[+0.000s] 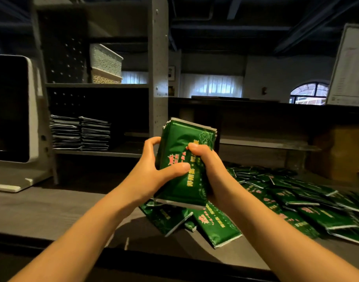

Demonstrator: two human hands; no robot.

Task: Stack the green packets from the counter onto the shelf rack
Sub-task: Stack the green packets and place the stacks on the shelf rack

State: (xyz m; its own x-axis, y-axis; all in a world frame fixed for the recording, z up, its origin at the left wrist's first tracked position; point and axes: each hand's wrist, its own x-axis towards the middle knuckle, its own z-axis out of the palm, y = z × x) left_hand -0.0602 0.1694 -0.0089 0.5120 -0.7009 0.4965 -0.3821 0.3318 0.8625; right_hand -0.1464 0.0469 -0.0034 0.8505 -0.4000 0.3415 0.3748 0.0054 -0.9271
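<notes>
A bundle of several green packets [184, 139] stands nearly upright above the counter, held between both hands. My left hand [152, 167] grips its left edge, thumb across the printed front. My right hand [207, 165] grips the right edge, thumb pressed on the front near the middle. More green packets [292, 200] lie scattered in a loose heap on the grey counter [52, 210], below and to the right of the bundle. The grey shelf rack [101, 153] stands behind on the left, and two stacks of packets [81, 132] sit on its lower shelf.
A white machine with a dark screen [13, 110] stands on the counter at far left. Woven baskets [105, 64] sit on the upper shelf. A brown cardboard box [337, 151] is at the right, behind the heap. A thick grey rack post [158, 68] rises behind the bundle.
</notes>
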